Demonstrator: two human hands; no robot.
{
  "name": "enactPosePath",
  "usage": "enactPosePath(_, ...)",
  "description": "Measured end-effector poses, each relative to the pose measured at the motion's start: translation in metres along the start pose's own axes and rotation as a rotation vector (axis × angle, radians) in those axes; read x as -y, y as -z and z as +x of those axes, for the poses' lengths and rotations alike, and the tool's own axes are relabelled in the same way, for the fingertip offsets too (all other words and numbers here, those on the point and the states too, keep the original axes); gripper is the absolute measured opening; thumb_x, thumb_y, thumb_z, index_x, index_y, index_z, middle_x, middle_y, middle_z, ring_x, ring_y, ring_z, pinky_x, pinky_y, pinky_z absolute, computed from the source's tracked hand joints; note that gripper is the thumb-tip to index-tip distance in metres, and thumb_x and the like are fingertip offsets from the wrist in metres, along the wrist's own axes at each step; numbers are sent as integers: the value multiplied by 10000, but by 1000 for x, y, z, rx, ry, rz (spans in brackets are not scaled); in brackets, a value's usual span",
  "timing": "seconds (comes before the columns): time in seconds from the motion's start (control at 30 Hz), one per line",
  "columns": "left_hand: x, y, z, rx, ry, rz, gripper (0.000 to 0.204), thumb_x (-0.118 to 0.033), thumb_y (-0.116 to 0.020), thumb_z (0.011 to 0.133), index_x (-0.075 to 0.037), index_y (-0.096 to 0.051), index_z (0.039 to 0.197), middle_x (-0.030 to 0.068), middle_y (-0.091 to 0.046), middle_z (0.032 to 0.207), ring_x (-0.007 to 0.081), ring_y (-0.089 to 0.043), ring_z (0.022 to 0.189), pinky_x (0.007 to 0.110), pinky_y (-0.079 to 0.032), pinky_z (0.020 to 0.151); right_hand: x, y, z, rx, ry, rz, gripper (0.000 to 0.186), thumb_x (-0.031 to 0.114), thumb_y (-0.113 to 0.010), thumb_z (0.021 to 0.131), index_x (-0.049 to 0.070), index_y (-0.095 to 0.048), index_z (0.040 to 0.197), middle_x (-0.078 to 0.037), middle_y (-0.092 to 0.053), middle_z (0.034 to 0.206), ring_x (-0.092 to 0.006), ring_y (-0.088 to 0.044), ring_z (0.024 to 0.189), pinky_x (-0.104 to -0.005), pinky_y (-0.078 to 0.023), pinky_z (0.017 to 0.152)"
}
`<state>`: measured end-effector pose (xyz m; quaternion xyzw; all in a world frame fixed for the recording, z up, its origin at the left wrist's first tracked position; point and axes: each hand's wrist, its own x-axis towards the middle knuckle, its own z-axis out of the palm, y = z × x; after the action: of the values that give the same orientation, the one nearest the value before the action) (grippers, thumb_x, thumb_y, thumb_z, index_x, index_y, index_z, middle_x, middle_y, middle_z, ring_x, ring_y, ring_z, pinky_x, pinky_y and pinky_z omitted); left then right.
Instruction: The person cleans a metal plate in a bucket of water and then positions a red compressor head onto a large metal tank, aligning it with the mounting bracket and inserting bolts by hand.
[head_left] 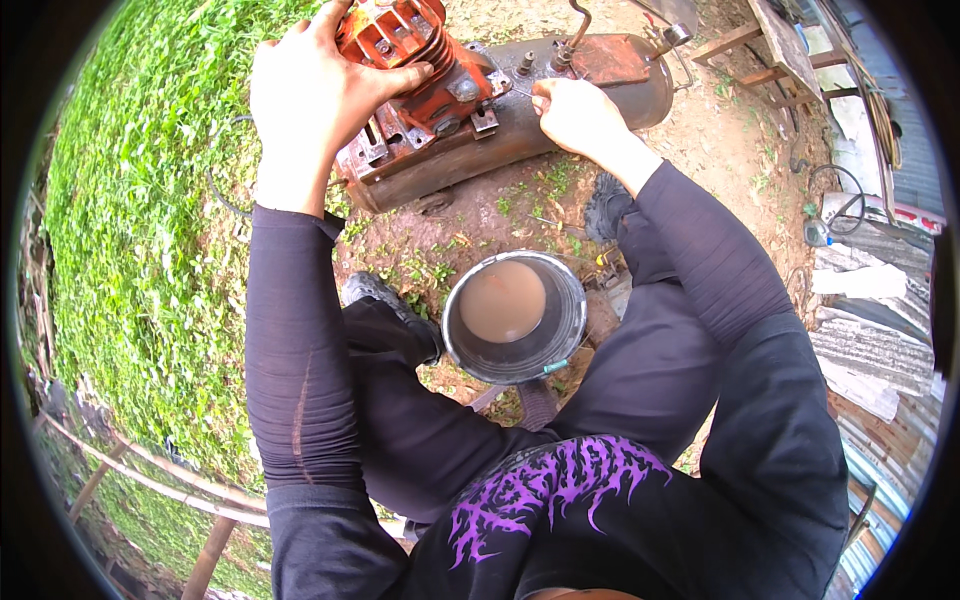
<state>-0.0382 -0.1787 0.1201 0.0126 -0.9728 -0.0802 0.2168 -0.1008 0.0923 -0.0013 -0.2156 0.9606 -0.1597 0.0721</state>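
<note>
An orange-red compressor pump (400,45) with a finned head sits on mounting plates atop a rusty cylindrical tank (540,130). My left hand (310,85) grips the pump's left side, its thumb across the fins and some fingertips hidden at the top edge. My right hand (575,120) pinches a thin metal tool (520,92), seemingly a wrench, beside the bolts at the pump's right foot. Short fittings and an upright bent pipe (578,30) rise from the tank near that hand. Between my legs stands a dark bucket (565,310) holding murky brown water.
Green grass (150,200) covers the left. Bare dirt (730,130) lies right of the tank, with a wooden frame (775,55), dark cable (850,172) and corrugated sheets (870,355) along the right. Wooden rails (210,540) run at the lower left. My boots flank the bucket.
</note>
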Motion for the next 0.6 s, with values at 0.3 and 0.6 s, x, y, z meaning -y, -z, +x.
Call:
enactPosePath(0.3, -2, -2, 2, -17, -29, 19, 960, -656, -910, 558, -82, -692, 1296, 181, -762, 1058, 310, -753, 944, 405, -586, 910, 4, -33, 8, -60, -50, 95, 317, 220, -547, 975, 66, -718, 1193, -206, -738, 1076, -372, -713, 1034, -447, -556, 928)
enactPosePath(0.6, 3, -8, 1, -36, -35, 14, 957, -646, -916, 562, -69, -692, 1292, 181, -768, 1040, 307, -758, 946, 407, -586, 920, 19, -25, 14, 30, -186, 162, 333, 285, -559, 962, 82, -720, 1171, -176, -738, 1139, -365, -696, 1109, -469, -542, 981)
